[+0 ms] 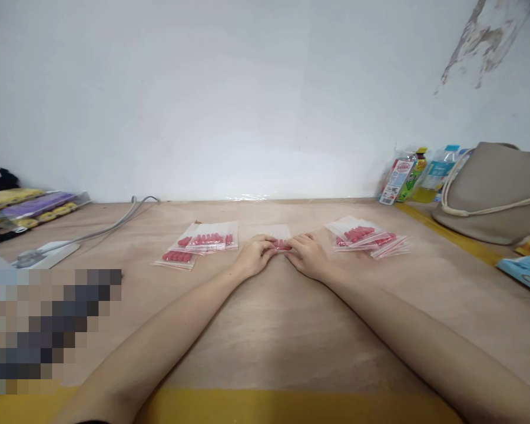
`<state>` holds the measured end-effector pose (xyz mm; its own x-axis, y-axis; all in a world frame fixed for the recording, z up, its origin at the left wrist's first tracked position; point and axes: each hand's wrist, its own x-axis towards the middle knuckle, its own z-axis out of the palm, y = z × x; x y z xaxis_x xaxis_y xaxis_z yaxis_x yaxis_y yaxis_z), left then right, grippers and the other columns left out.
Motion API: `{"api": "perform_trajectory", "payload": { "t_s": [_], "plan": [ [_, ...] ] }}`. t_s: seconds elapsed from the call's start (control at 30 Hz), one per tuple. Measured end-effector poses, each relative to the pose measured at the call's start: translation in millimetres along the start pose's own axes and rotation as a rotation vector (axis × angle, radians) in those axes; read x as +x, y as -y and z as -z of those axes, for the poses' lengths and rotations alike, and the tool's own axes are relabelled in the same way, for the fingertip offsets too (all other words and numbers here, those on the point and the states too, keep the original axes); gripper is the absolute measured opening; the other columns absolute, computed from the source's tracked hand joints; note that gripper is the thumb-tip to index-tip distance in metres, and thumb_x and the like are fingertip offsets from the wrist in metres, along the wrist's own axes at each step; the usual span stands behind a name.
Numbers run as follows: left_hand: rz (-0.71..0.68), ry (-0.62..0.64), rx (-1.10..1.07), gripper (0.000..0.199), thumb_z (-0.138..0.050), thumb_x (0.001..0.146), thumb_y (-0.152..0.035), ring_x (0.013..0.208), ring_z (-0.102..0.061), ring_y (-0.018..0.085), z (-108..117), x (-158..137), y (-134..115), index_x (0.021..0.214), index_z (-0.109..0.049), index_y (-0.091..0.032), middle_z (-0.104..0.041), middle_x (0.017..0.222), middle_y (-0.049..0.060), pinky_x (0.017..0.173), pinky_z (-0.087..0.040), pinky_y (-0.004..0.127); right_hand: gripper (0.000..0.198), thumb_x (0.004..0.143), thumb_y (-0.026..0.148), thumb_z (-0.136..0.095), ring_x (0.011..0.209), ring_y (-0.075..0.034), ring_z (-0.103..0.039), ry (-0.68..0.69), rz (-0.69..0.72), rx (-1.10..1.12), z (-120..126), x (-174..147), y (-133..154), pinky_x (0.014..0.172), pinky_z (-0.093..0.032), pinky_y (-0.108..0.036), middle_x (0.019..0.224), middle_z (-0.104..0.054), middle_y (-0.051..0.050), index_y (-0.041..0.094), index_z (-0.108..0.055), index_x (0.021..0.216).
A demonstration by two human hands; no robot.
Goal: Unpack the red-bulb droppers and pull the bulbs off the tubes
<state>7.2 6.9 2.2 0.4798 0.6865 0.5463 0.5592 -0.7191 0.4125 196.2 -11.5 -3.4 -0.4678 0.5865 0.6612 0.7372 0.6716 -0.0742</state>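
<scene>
Your two hands meet over a clear bag (pixel 274 231) of small red pieces (pixel 281 243) on the worktop (pixel 269 330), about midway between its left and right sides and closer to the far edge, along the wall (pixel 265 106), than to the yellow strip (pixel 291 406) on the near side. Your left hand (pixel 257 255) closes thumb and fingers on the bag's near left corner, while your right hand (pixel 310 254) pinches the near right corner — each grip shut on the thin plastic, the red pieces showing between your fingertips.

The step in hand looks like working along the bag's near edge with both hands at once; whether that edge is sealed is too small to tell. By the look of the hold, your next move calls for even pressure from the two sides and a light touch, since film this thin would likely crease or slide if one corner were tugged harder.

Flanking you are two overlapping piles of similar bags with red contents — the left pile (pixel 209 229) toward the worktop's left edge, the right pile (pixel 355 225) toward its right. Both lie apart from your hands, in the worktop's far half.
</scene>
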Motion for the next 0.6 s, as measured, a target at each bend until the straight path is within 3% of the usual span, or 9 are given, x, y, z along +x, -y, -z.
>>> {"api": "perform_trajectory", "payload": {
  "t_s": [0.17, 0.43, 0.6],
  "plan": [
    [0.043, 0.006, -0.075, 0.01, -0.059, 0.077, -0.022, 0.085, -0.06, 0.016, -1.8, 0.6, 3.6, 0.073, -0.068, -0.019, -0.064, 0.095, 0.004, 0.076, -0.05, 0.03, 0.011, 0.078, 0.015, -0.053, 0.079, -0.015, -0.053, -0.003, 0.027, -0.001, 1.3, -0.5, -0.2, 0.077, -0.029, -0.03, 0.081, -0.064, -0.002, 0.019, -0.062, 0.074],
    [0.081, -0.001, -0.123, 0.005, -0.064, 0.073, -0.019, 0.083, -0.062, 0.016, -2.5, 2.5, 3.3, 0.071, -0.068, -0.018, -0.065, 0.091, 0.004, 0.077, -0.05, 0.029, 0.02, 0.083, 0.019, -0.05, 0.079, -0.014, -0.051, 0.011, 0.109, -0.072, 0.2, 0.3, -3.3, 0.077, -0.026, -0.031, 0.084, -0.065, -0.001, 0.027, -0.068, 0.085],
    [0.097, -0.023, -0.114, 0.003, -0.065, 0.071, -0.019, 0.082, -0.062, 0.016, -2.7, 4.8, 4.4, 0.069, -0.068, -0.019, -0.065, 0.089, 0.004, 0.075, -0.05, 0.029, 0.022, 0.083, 0.02, -0.05, 0.085, -0.016, -0.05, 0.037, 0.017, -0.179, 1.6, 4.1, 4.1, 0.082, -0.021, -0.037, 0.089, -0.065, -0.001, 0.031, -0.068, 0.088]
  ]
}}
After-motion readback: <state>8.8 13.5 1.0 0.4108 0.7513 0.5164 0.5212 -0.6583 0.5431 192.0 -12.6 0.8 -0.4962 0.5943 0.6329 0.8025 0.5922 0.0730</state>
